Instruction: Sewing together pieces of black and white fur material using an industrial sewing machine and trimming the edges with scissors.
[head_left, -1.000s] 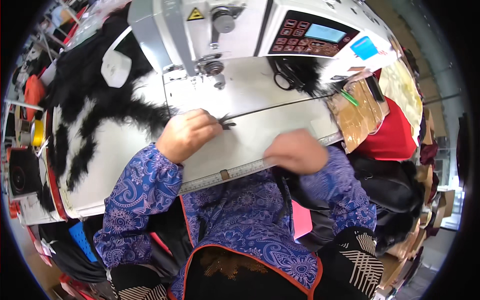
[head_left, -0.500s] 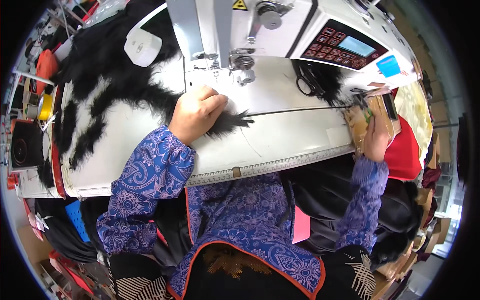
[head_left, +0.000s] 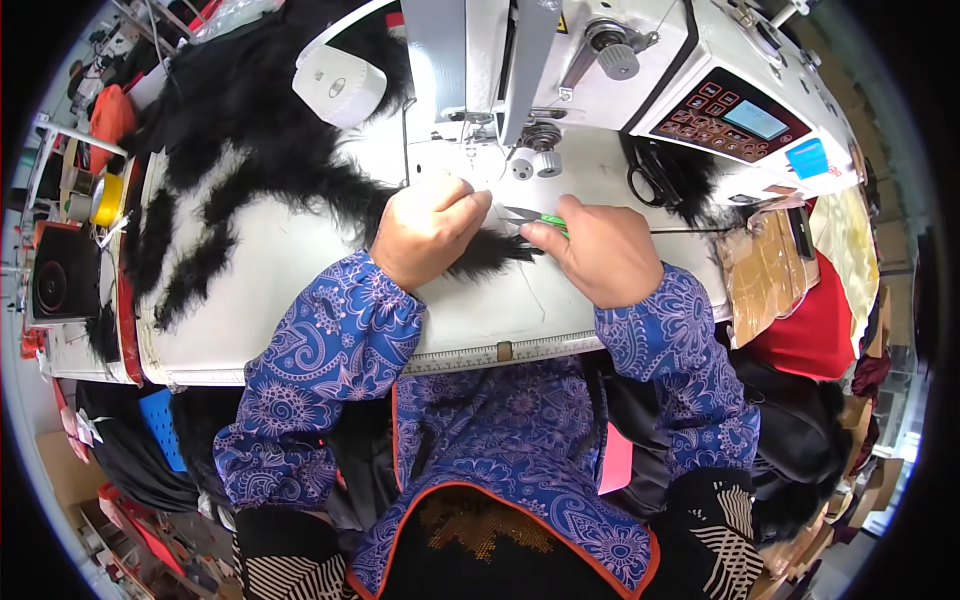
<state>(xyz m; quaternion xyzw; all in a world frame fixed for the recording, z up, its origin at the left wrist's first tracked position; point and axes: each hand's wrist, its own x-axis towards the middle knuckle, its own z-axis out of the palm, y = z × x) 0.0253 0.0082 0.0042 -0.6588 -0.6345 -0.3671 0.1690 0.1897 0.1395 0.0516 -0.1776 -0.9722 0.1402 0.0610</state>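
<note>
My left hand (head_left: 428, 230) is closed in a pinch in front of the sewing machine (head_left: 580, 60), over one end of a strip of black fur (head_left: 490, 255). What its fingertips hold is hidden or too fine to make out. My right hand (head_left: 607, 250) grips a pair of thread snips (head_left: 545, 219) with green on the handle. Their pointed blades are apart and aim left at my left fingertips, just short of them. Behind both hands are the machine's needle and presser foot area. The fur strip runs left into a bigger mass of black fur (head_left: 290, 130).
Black-handled scissors (head_left: 648, 185) lie beside dark fur under the machine's control panel (head_left: 730, 115). A brown taped packet (head_left: 765, 265) sits at the right, near red cloth (head_left: 810, 330). A measuring tape (head_left: 460, 357) follows the table's front edge. At the left stands a yellow tape roll (head_left: 107, 200).
My right hand has come from the brown packet at the right to the needle area, bringing the snips along. My left hand keeps its pinch by the fur. The whole view has shifted slightly.
</note>
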